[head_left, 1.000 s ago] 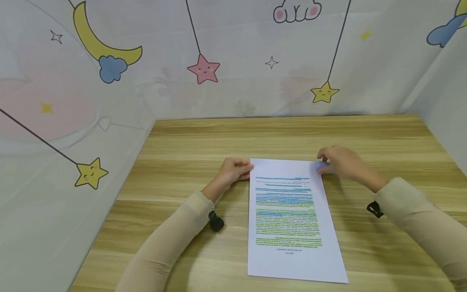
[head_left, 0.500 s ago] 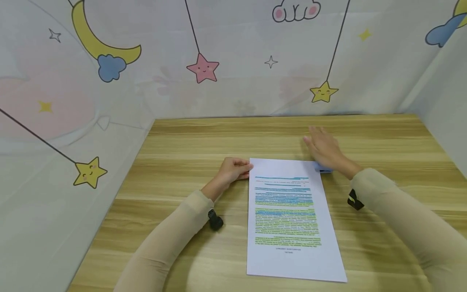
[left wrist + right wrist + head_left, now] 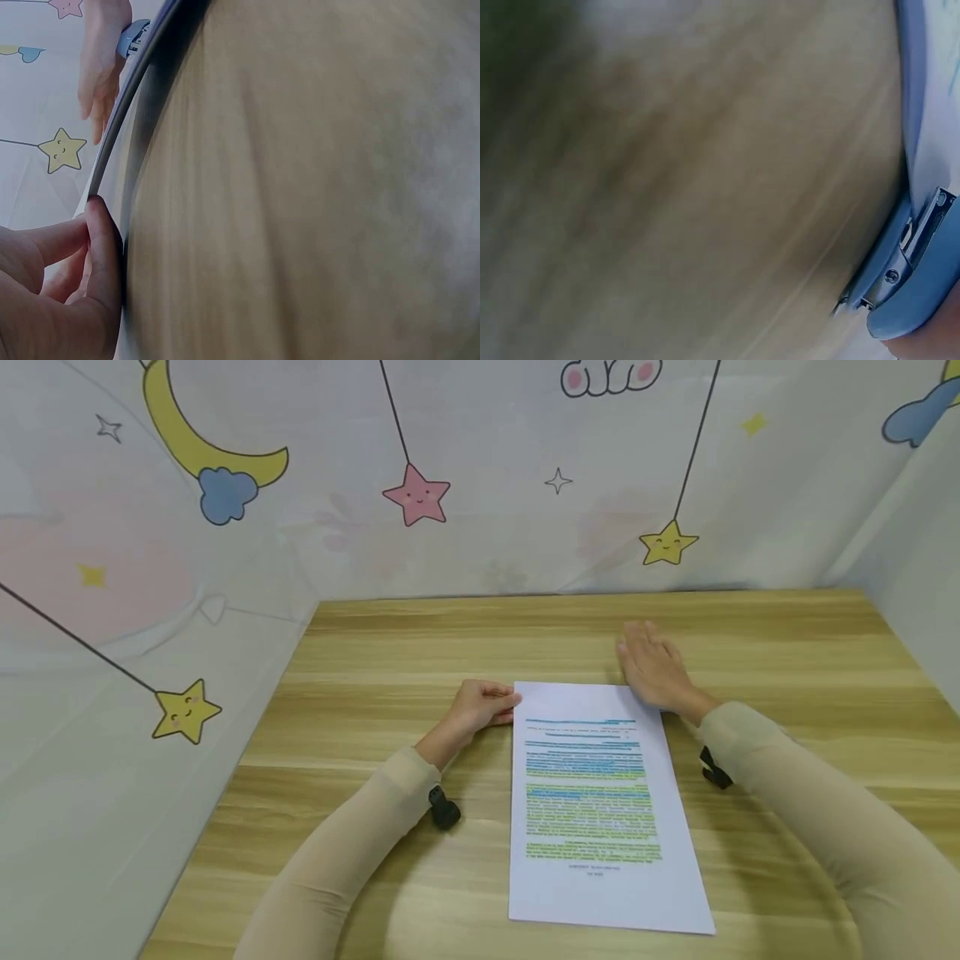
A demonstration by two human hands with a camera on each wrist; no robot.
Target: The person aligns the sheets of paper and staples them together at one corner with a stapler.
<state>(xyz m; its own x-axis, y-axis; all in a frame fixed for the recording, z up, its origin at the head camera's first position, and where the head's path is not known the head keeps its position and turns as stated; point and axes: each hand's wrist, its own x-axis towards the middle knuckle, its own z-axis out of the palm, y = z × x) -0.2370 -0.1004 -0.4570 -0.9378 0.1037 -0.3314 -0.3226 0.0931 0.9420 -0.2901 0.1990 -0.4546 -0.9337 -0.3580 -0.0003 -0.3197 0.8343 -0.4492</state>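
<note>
A stack of paper [image 3: 592, 893] with printed, highlighted text lies on the table. At its far left corner my left hand [image 3: 480, 706] pinches the edge between thumb and fingers, as the left wrist view also shows. A blue stapler [image 3: 922, 262] sits over the far right corner, with the paper between its arm and base. My right hand [image 3: 656, 668] lies on top of the stapler, its heel pressing down and its fingers stretched out toward the back. In the head view that hand hides the stapler; part of its blue body [image 3: 132, 39] shows in the left wrist view.
The wood-grain table [image 3: 375, 652] reaches back to a white cloth [image 3: 495, 427] printed with moons, stars and clouds. More of the cloth hangs along the left and right sides. Each wrist wears a black strap with a camera.
My right hand has gone from gripping the stapler to lying over it with fingers straight, then shifted slightly left onto it. The left hand and the paper stay in place.
</note>
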